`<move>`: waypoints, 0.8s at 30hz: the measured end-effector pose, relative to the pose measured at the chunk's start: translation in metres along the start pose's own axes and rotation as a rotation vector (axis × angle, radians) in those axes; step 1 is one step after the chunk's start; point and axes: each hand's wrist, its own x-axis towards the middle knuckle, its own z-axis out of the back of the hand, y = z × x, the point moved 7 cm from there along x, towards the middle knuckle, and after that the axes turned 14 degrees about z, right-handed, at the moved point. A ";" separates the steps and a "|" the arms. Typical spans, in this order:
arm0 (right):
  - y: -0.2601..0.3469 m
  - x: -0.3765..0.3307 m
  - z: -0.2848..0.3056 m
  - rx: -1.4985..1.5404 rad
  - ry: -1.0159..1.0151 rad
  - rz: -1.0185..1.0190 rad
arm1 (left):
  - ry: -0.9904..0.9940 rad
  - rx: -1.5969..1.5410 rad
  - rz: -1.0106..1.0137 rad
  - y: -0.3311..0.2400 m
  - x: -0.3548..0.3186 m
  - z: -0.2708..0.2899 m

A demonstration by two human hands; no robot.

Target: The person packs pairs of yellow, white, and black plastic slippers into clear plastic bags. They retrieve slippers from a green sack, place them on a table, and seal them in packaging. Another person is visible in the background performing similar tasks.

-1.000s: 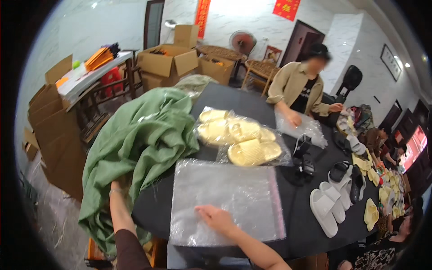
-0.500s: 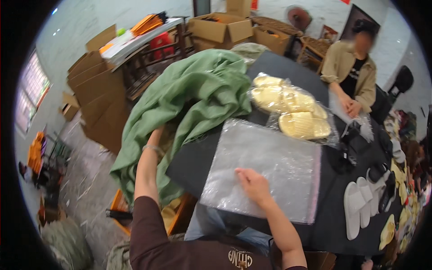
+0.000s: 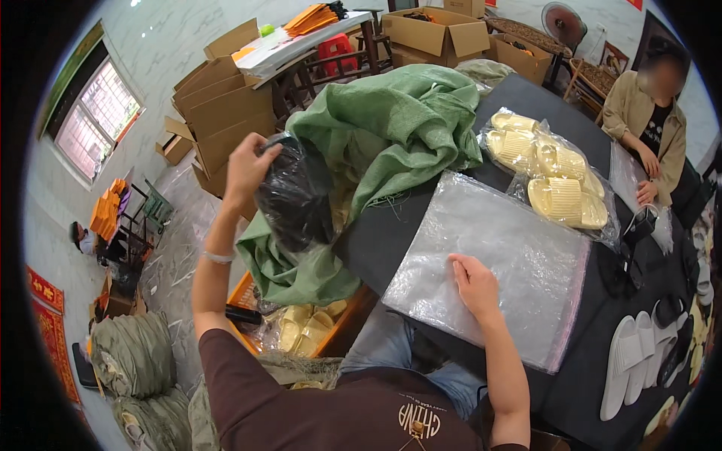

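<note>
In my left hand (image 3: 248, 171), raised over the open sack, is a clear bag of black slippers (image 3: 297, 197), gripped by its top edge. The green woven sack (image 3: 398, 113) slumps against the table's left side. My right hand (image 3: 475, 287) rests on a flat clear plastic bag (image 3: 519, 301) with a pink strip along one edge. Its fingers are curled together, and whatever they may hold is hidden. Bagged pale yellow slippers (image 3: 556, 169) lie just beyond the flat bag.
The dark tabletop (image 3: 376, 240) also bears grey slippers (image 3: 623, 364) at the right. A co-worker (image 3: 647, 128) sits at its far right, handling clear plastic. Below the sack is an orange crate (image 3: 244, 289) with yellow slippers. Cardboard boxes (image 3: 226, 113) and stuffed sacks (image 3: 135, 353) stand at the left.
My left hand has come up out of the green sack with the bag of black slippers. My right hand stays on the flat bag. The whole view has shifted toward the left.
</note>
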 end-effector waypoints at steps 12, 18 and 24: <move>-0.009 -0.003 0.002 0.042 0.050 -0.163 | 0.306 -0.917 -0.083 -0.148 -0.006 0.080; -0.030 -0.004 -0.004 0.288 0.052 -0.257 | 0.312 -1.186 -0.020 -0.176 0.003 0.061; -0.050 -0.008 -0.017 0.580 0.020 -0.318 | 0.446 -1.193 -0.055 -0.240 0.015 0.045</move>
